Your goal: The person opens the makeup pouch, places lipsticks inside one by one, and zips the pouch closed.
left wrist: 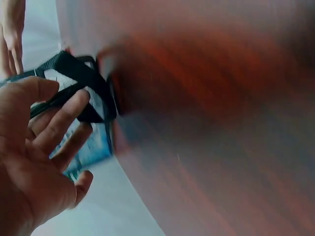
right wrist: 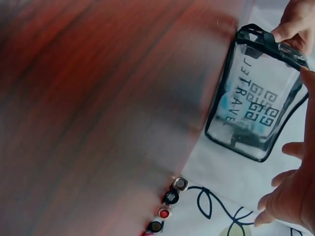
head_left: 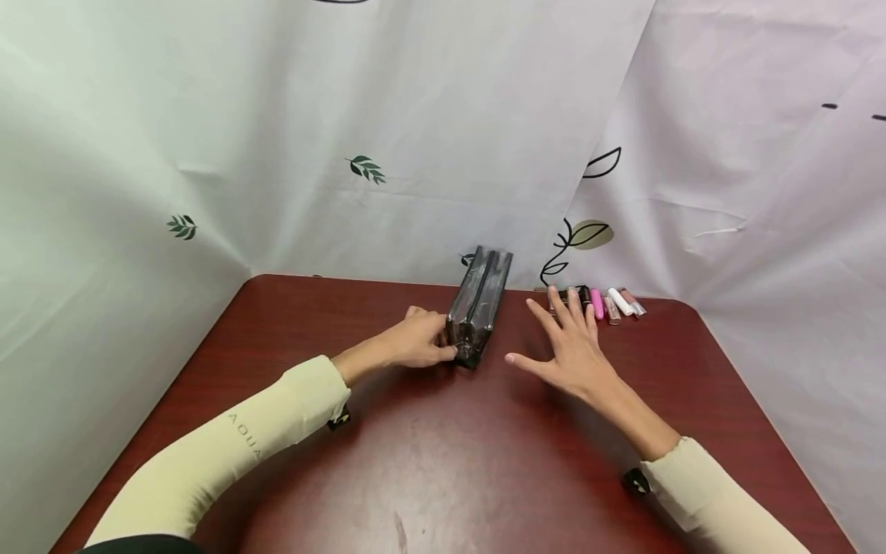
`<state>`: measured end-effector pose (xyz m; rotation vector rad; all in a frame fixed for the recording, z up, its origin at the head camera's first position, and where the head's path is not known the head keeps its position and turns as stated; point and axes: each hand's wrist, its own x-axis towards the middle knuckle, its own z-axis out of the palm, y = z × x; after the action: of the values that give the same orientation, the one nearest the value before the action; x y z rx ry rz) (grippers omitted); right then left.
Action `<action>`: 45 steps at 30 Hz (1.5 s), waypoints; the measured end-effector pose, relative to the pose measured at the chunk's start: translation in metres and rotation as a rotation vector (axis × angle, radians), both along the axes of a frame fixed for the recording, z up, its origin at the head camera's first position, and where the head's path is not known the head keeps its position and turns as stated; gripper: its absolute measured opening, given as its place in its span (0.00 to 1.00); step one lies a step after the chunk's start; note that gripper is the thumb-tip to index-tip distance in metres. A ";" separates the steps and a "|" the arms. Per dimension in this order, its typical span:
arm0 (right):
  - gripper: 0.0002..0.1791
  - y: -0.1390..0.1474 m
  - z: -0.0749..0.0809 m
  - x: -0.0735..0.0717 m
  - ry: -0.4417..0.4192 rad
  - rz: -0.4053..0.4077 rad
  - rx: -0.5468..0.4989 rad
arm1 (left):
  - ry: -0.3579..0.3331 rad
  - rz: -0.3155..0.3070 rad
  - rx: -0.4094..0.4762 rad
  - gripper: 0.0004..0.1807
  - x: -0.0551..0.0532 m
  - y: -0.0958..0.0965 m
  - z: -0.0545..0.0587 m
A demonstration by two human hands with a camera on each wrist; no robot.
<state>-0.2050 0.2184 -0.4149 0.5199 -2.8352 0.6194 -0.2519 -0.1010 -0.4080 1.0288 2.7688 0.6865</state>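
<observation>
A clear travel pouch (head_left: 477, 304) with black edging stands near the back of the table, its zip side up. My left hand (head_left: 415, 340) holds its near end, thumb at the corner by the black strap (left wrist: 96, 91). Dark lettering and a square pattern mark the pouch's clear side (right wrist: 253, 101) in the right wrist view. My right hand (head_left: 571, 354) hovers to the right of the pouch, fingers spread, holding nothing. Beyond its fingertips lies a row of small cosmetic tubes, among them a pink tube (head_left: 597, 304) and a white tube (head_left: 620, 302); the hand partly hides the row.
The dark red wooden table (head_left: 429, 454) meets a white cloth backdrop (head_left: 429, 108) with leaf prints at its far edge. More of the cloth hangs along the left and right sides. A black cap (right wrist: 171, 197) shows in the cosmetics row.
</observation>
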 end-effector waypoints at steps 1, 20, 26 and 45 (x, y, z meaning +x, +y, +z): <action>0.58 -0.001 0.000 0.000 -0.001 0.008 -0.004 | 0.003 0.016 0.007 0.05 0.004 0.003 0.000; 0.39 -0.023 -0.012 0.006 0.440 0.346 -0.206 | -0.074 0.257 0.001 0.20 0.040 0.033 0.004; 0.11 -0.037 -0.016 0.006 0.630 0.499 -0.126 | -0.126 0.256 -0.011 0.25 0.039 0.035 0.007; 0.10 -0.069 -0.017 -0.003 0.856 0.461 0.208 | -0.059 0.196 -0.036 0.18 0.038 0.032 0.007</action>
<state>-0.2084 0.1498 -0.4316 1.1593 -1.9694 0.0947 -0.2140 -0.0695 -0.4007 0.7245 2.8436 0.6752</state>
